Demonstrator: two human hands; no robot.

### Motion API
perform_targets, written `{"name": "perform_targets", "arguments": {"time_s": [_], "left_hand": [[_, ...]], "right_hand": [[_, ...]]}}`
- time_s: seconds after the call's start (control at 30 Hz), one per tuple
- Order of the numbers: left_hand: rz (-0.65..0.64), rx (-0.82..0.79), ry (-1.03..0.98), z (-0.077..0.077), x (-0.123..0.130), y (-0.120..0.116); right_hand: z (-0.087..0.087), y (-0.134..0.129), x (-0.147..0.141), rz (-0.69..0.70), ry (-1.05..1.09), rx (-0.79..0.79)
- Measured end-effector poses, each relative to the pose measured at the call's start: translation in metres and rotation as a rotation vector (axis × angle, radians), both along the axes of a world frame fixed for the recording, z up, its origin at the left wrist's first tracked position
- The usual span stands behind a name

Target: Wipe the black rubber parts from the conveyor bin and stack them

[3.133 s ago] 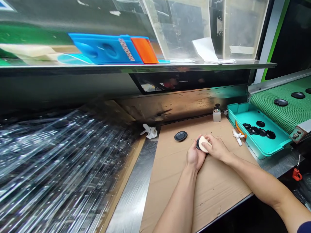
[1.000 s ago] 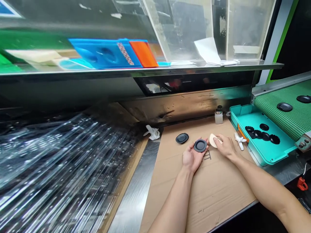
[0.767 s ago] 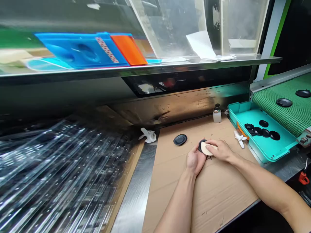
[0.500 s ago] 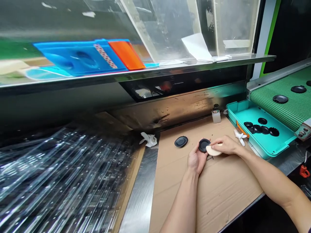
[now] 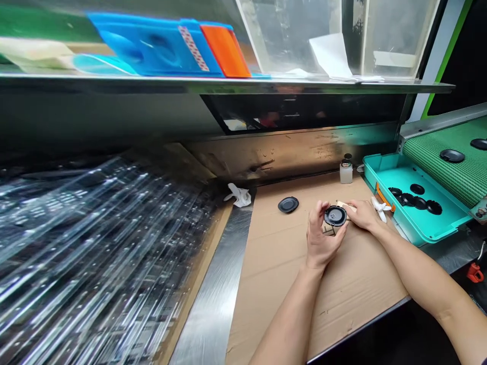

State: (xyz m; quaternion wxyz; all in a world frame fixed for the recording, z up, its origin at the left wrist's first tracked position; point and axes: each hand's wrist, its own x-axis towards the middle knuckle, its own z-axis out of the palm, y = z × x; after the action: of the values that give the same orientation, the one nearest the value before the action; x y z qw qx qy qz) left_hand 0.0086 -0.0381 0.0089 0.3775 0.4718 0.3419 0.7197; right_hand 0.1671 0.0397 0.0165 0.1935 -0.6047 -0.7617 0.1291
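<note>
Between the thumb and fingers of my left hand (image 5: 321, 238) a round black plastic cap (image 5: 335, 216) is held up, its ringed face toward me. My right hand (image 5: 363, 214) is just right of it, closed on a cream-coloured pad (image 5: 347, 205) that is mostly hidden behind the cap and fingers. Whether the pad touches the cap I cannot tell. A second black cap (image 5: 288, 205) lies to the left on the cardboard sheet (image 5: 274, 263).
At the right a teal tray (image 5: 426, 230) holds several black parts. Beyond it a green conveyor belt (image 5: 429, 147) carries more caps. A small bottle (image 5: 346, 172) stands at the back, white cloth (image 5: 239, 195) at the left. Clear plastic trays (image 5: 114, 253) fill the left side; a metal shelf (image 5: 289, 87) overhangs.
My left hand has turned the cap, so another face shows. The pad in my right hand has gone from in front of the cap to behind it. The camera view has shifted.
</note>
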Motion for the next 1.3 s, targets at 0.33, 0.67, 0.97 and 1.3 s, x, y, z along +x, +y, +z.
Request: {"name": "perform_targets", "arguments": {"time_s": [0.33,0.67,0.97,1.3], "left_hand": [[0.151,0.078,0.09,-0.003,0.004,-0.005],[0.108,-0.004,0.093,0.005,0.005,-0.013],[0.098,-0.343,0.485,-0.018,-0.015,0.014],[0.018,-0.448,0.941,-0.005,-0.024,-0.009]], "right_hand": [[0.004,-0.003,-0.002,-0.012,-0.046,-0.026],[0.001,-0.001,-0.001,0.011,-0.051,-0.055],[0.003,-0.006,0.0,-0.005,-0.046,-0.076],[-0.005,-0.002,-0.001,0.012,-0.013,-0.044]]}}
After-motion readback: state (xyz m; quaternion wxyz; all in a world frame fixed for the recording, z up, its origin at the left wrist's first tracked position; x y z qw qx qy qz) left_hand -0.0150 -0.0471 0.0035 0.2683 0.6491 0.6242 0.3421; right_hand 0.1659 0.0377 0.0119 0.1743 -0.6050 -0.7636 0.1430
